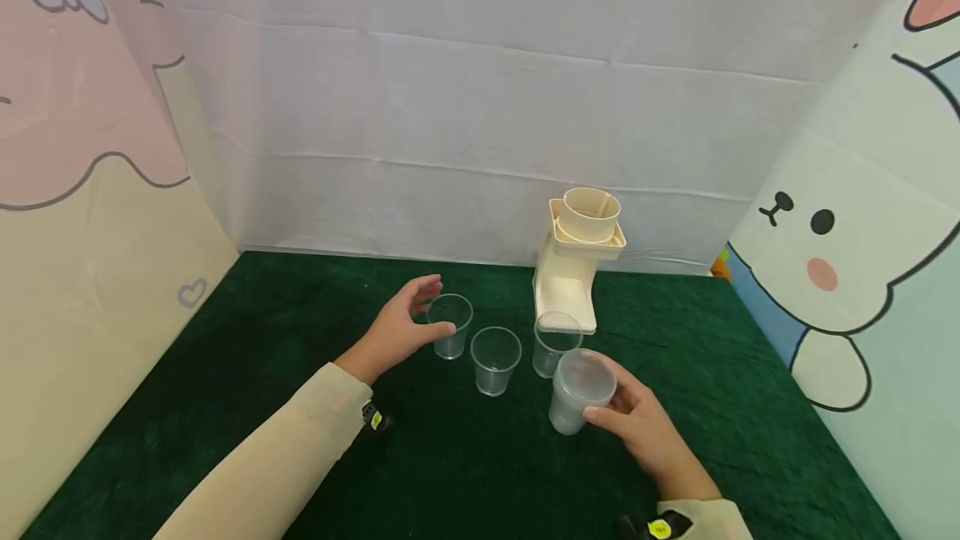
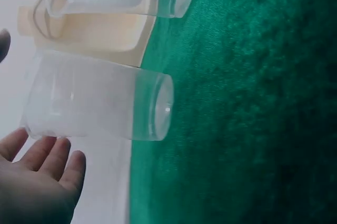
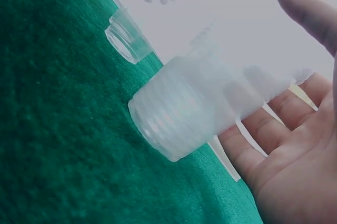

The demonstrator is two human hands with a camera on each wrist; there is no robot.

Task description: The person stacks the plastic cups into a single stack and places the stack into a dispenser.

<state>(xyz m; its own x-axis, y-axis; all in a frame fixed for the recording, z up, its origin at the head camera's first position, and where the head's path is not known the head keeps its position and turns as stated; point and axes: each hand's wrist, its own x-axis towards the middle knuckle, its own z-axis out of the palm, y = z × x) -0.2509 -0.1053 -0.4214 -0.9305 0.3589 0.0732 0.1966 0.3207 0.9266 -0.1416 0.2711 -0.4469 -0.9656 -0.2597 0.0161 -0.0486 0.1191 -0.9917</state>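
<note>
My left hand (image 1: 397, 327) is at the leftmost clear plastic cup (image 1: 450, 348), its thumb in front and fingers behind. The left wrist view shows those fingertips (image 2: 45, 153) by the rim of the upright cup (image 2: 100, 98), the thumb apart. My right hand (image 1: 645, 419) holds a stack of nested plastic cups (image 1: 573, 407) around its side. Fingers (image 3: 268, 129) show behind the stack (image 3: 179, 113) in the right wrist view; its upper part is washed out. Between the hands stand two more clear cups, one in the middle (image 1: 495, 377) and one behind the stack (image 1: 546, 357).
A cream-coloured stand (image 1: 567, 286) with a round cup-like top (image 1: 591, 215) is at the back of the dark green cloth (image 1: 465, 473), right behind the cups. A white curtain (image 1: 420, 107) hangs behind; printed cartoon sheets (image 1: 847, 273) flank the table.
</note>
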